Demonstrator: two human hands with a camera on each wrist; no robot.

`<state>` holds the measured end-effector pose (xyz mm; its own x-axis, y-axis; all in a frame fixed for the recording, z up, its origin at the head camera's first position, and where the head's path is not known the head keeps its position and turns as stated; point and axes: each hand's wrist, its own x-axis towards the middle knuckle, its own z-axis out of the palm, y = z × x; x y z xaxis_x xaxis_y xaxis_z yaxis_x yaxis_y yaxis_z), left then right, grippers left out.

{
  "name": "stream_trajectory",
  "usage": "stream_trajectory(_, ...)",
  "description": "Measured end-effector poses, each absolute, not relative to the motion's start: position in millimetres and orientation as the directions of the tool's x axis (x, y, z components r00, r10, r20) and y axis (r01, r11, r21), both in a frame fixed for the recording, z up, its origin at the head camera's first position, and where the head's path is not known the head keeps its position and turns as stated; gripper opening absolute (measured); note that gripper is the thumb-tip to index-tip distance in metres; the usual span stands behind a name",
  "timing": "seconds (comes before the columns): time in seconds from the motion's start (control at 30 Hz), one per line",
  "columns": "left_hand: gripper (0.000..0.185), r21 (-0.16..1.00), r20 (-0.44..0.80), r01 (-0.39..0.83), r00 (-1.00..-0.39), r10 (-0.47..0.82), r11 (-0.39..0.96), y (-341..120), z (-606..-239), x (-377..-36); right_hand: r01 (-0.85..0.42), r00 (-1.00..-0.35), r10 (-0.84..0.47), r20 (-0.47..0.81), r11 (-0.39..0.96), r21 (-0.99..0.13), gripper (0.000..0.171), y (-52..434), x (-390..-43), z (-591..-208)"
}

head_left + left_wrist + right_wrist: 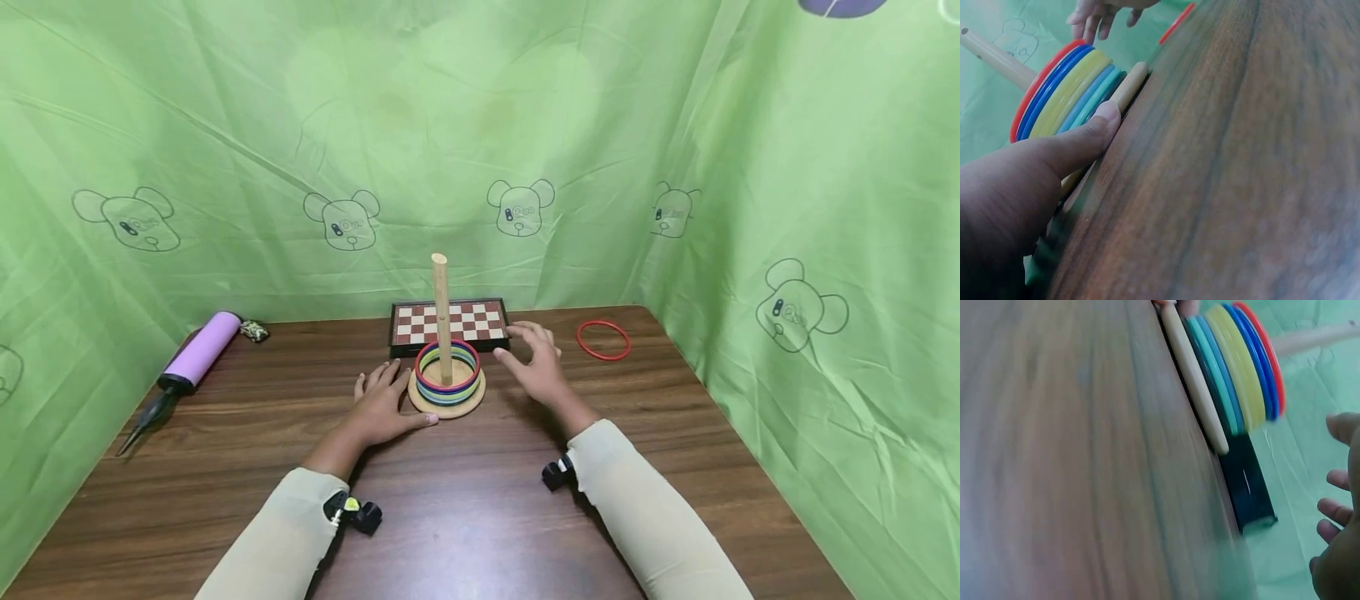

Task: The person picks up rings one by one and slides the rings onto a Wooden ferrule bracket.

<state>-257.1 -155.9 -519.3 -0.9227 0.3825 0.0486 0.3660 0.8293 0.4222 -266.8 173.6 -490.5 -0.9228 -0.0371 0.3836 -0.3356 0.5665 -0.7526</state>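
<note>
A wooden peg (441, 317) stands on a round wooden base (447, 402) mid-table, with several coloured rings (447, 372) stacked round it, a red one on top. My left hand (384, 406) lies flat on the table, its thumb (1094, 131) touching the base's rim (1129, 87). My right hand (534, 363) hovers open just right of the stack, fingers spread, touching nothing. A loose red ring (603, 340) lies on the table to the right of that hand. In the right wrist view the ring stack (1241, 369) and base (1192, 375) show edge-on.
A folded chessboard (448, 323) lies behind the peg. A purple hand pump (189, 360) and a small wrapped object (254, 331) sit at the back left. Green cloth (810, 250) walls the brown table (465, 500) on three sides.
</note>
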Motion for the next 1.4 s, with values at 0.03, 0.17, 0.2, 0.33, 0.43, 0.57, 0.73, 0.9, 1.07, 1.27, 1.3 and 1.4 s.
stream_trajectory(0.03,0.118,0.421,0.048,0.365,-0.923,0.381,0.830,-156.0,-519.2,-256.8,-0.336,-0.920,-0.024,0.391,0.562,-0.755,0.058,178.5,-267.4,-491.3)
stream_trajectory(0.17,0.117,0.417,0.058,0.369,-0.923,0.380,0.831,-156.0,-518.7,-256.8,-0.299,-0.921,0.027,0.388,0.588,-0.752,0.054,197.1,-270.5,-496.0)
stream_trajectory(0.2,0.117,0.416,0.062,0.371,-0.922,0.381,0.830,-156.0,-518.9,-257.0,-0.284,-0.923,0.041,0.381,0.596,-0.751,0.053,201.3,-271.0,-497.1)
stream_trajectory(0.33,0.117,0.406,0.062,0.376,-0.921,0.385,0.833,-155.8,-520.0,-257.0,-0.217,-0.934,0.098,0.344,0.609,-0.763,0.052,216.1,-274.0,-502.4)
stream_trajectory(0.43,0.117,0.404,0.053,0.371,-0.922,0.384,0.836,-156.7,-519.5,-257.0,-0.168,-0.940,0.139,0.312,0.606,-0.777,0.051,224.1,-277.1,-505.1)
stream_trajectory(0.57,0.116,0.408,0.056,0.367,-0.924,0.379,0.836,-156.7,-520.6,-257.5,-0.124,-0.941,0.177,0.287,0.611,-0.782,0.053,234.0,-280.3,-507.1)
stream_trajectory(0.73,0.116,0.409,0.058,0.371,-0.923,0.381,0.834,-156.6,-519.4,-256.8,-0.067,-0.936,0.227,0.270,0.636,-0.769,0.057,249.5,-283.4,-509.9)
stream_trajectory(0.9,0.115,0.409,0.051,0.369,-0.922,0.383,0.835,-156.7,-519.6,-255.7,0.005,-0.931,0.273,0.242,0.673,-0.740,0.065,271.1,-285.4,-513.3)
stream_trajectory(1.07,0.115,0.414,0.063,0.371,-0.923,0.380,0.831,-155.5,-519.4,-255.3,0.058,-0.914,0.337,0.227,0.660,-0.749,0.068,292.4,-286.3,-514.5)
stream_trajectory(1.27,0.114,0.420,0.060,0.371,-0.922,0.382,0.828,-155.4,-520.3,-256.1,0.134,-0.901,0.393,0.182,0.653,-0.745,0.076,311.1,-286.1,-516.2)
stream_trajectory(1.3,0.114,0.419,0.063,0.371,-0.922,0.382,0.829,-155.4,-520.4,-256.2,0.145,-0.906,0.389,0.168,0.657,-0.740,0.078,313.0,-286.2,-516.5)
stream_trajectory(1.4,0.115,0.416,0.061,0.370,-0.923,0.381,0.831,-155.3,-520.7,-256.1,0.176,-0.918,0.377,0.126,0.669,-0.722,0.082,317.6,-286.9,-517.4)
